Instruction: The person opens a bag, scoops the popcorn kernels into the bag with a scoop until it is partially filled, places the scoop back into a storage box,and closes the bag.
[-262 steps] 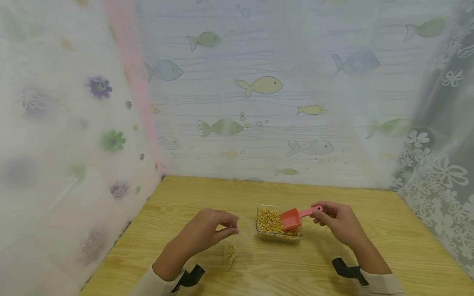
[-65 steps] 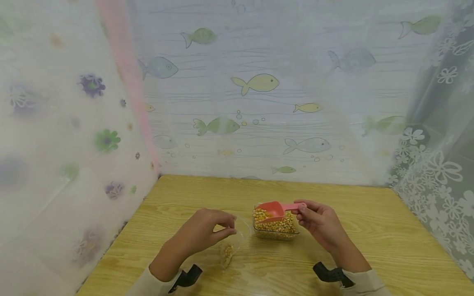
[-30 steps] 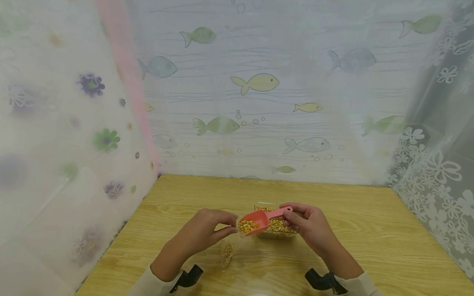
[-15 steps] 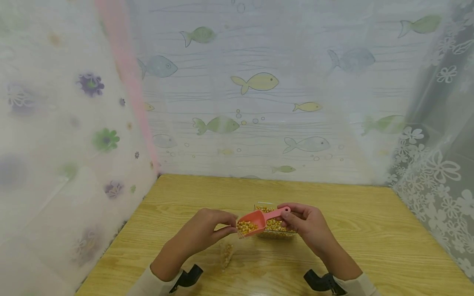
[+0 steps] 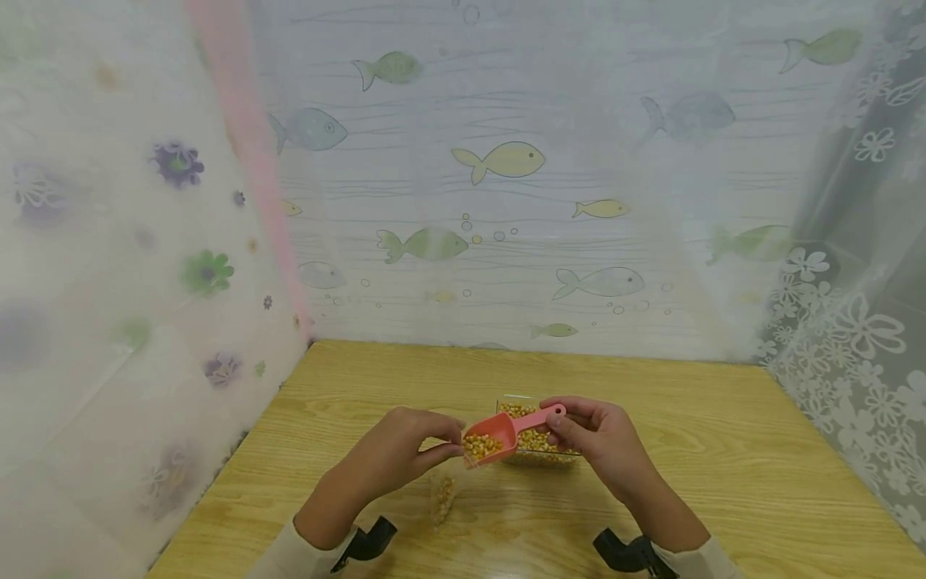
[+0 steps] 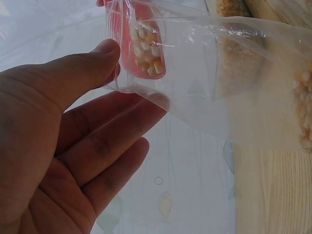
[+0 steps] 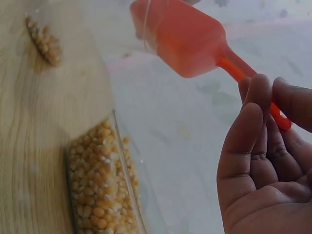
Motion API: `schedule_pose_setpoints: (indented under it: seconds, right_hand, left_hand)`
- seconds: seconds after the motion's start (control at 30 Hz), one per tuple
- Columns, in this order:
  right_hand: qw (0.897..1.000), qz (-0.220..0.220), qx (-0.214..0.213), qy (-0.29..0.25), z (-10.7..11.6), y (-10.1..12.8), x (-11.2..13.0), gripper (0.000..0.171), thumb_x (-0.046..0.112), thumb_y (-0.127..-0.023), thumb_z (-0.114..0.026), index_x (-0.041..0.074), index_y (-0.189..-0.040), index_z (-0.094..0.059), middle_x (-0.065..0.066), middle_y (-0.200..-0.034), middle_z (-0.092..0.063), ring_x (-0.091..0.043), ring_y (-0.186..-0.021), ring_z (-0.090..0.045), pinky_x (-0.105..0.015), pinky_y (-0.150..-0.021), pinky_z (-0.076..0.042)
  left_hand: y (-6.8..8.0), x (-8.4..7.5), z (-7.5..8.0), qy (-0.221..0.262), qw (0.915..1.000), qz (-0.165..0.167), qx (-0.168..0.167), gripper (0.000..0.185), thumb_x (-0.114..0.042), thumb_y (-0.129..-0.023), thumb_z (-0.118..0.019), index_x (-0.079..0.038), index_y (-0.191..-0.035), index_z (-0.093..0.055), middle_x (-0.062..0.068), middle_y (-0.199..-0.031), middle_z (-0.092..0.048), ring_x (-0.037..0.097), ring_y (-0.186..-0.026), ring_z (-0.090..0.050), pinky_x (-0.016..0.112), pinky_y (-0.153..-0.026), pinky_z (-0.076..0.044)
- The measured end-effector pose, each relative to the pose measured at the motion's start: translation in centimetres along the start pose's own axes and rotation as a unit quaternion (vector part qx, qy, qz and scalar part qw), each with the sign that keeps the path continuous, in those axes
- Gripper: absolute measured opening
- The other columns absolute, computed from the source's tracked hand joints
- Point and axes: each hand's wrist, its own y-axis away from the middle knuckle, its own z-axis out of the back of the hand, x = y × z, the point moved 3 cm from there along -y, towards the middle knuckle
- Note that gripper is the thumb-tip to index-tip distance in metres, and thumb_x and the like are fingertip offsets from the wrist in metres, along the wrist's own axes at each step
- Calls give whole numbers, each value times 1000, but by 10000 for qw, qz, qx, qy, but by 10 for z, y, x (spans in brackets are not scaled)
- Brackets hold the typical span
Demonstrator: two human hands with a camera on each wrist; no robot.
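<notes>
Thumb and finger of my left hand point(image 5: 405, 450) pinch the rim of a clear zip bag point(image 6: 195, 107), which hangs with some corn kernels point(image 5: 444, 500) at its bottom. My right hand point(image 5: 608, 442) grips the handle of a pink scoop point(image 5: 504, 428) between thumb and fingers. Loose kernels point(image 5: 481, 445) lie toward the scoop's front lip. In the left wrist view the lip is behind the bag's clear film, at its mouth. Behind and below the scoop stands a clear rectangular container point(image 7: 117, 141) of corn, partly hidden by scoop and right hand.
All of this is on or above a light wood table point(image 5: 347, 378). A fish-print curtain point(image 5: 506, 241) hangs along its back edge, and a flowered sheet point(image 5: 181, 322) hangs on the left. Each wrist carries a black camera mount.
The scoop, empty over the container at first, was filled with kernels and carried left to the bag's mouth. Over the last half second it barely moves. My left hand stays in place.
</notes>
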Motion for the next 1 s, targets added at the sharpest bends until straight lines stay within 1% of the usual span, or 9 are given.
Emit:
schedule_pose_setpoints:
  seconds: [0.1, 0.27, 0.53, 0.63, 0.77, 0.9, 1.0]
  right_hand:
    - [9999, 119, -7, 120, -1, 1, 2, 42, 20, -101, -70, -8, -132, -64, -4, -100, -79, -9, -82, -73, -32, -78, -64]
    - [9991, 302, 14, 311, -4, 2, 5, 43, 19, -102, -69, -10, -132, -62, -11, -102, -79, -10, -81, -74, -34, -77, -64]
    - [9987, 306, -26, 419, -6, 4, 8, 43, 20, -101, -70, -10, -131, -63, -16, -104, -76, -12, -82, -74, -31, -77, -64]
    - [9981, 308, -69, 525, -7, 5, 10, 41, 20, -101, -70, -8, -130, -65, -16, -104, -76, -13, -83, -75, -31, -77, -64]
    - [9970, 310, -127, 700, -9, 7, 14, 40, 22, -100, -71, -6, -129, -67, -12, -103, -77, -15, -83, -76, -32, -77, -64]
    - [9955, 361, -140, 870, -11, 8, 17, 39, 22, -100, -72, -4, -127, -69, -13, -105, -78, -18, -84, -77, -37, -78, -64]
    - [9943, 438, -133, 964, -12, 9, 19, 36, 22, -99, -73, -1, -126, -71, -14, -107, -77, -21, -85, -77, -41, -80, -64]
  left_hand:
    - [0, -1, 0, 10, 10000, -39, 1, 7, -28, -100, -70, -23, -98, -75, -2, -119, -77, 4, -103, -73, 24, -88, -60]
    - [-1, -1, 1, 42, 10000, -61, 3, 9, -30, -100, -70, -23, -98, -74, -4, -115, -78, 3, -101, -73, 24, -87, -60]
    - [-1, 0, 0, 3, 10000, -9, 43, 4, -28, -98, -73, -25, -99, -74, -5, -115, -78, 2, -100, -73, 25, -86, -61]
    - [-1, 0, 0, 9, 10000, -31, 37, 5, -28, -98, -73, -24, -99, -75, -5, -114, -78, 2, -100, -73, 24, -86, -60]
    - [-1, 0, 0, 59, 10000, -25, 48, 5, -28, -98, -73, -24, -100, -75, -6, -114, -78, 2, -100, -73, 23, -85, -60]
    - [-1, 0, 0, 92, 9999, 7, 59, 4, -28, -98, -73, -25, -98, -75, -5, -115, -78, 2, -100, -73, 23, -85, -60]
    - [-1, 0, 0, 91, 9999, -2, 67, 5, -28, -99, -72, -25, -97, -75, -6, -114, -78, 2, -100, -73, 24, -85, -61]
